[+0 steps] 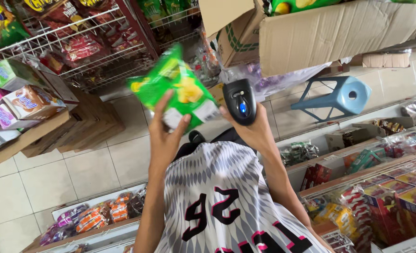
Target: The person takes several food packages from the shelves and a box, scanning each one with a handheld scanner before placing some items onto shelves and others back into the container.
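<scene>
We note the left hand (163, 133) gripping a green snack bag (175, 89) (held aloft), just beside the barcode scanner (240, 100) clasped in the right hand (252, 131).

Two hands: left (165, 131), right (250, 129). One green snack bag (175, 89), one black scanner (240, 100). One blue stool (341, 96). Two cardboard boxes up top: small (234, 35), large (339, 30). Shelf packets too many to count.

Tiled floor (90, 173): blue stool (344, 96), stacked flat cardboard (83, 124).
</scene>
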